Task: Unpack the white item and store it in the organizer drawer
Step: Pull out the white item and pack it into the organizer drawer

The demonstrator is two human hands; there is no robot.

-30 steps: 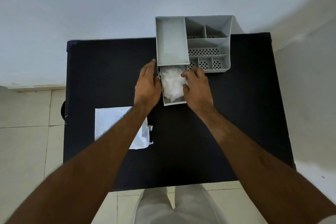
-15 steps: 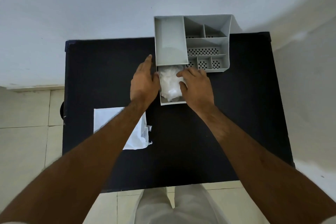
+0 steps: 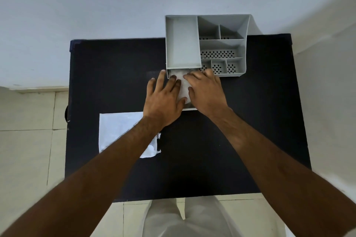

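Note:
A grey plastic organizer with several compartments stands at the back of the black table. Its drawer is pulled out toward me below the left compartment. The white crumpled item lies inside the drawer, mostly covered by my hands. My left hand lies flat over the drawer's left side with fingers spread on the item. My right hand lies over the right side, fingers pressing on the item. Neither hand grips anything.
The flat white plastic wrapper lies on the table at the left, partly under my left forearm. A pale wall runs behind the table. Tiled floor shows at the left and front edges.
My left hand has moved from beside the drawer onto the white item. Both hands now cover it and press it down into the drawer.

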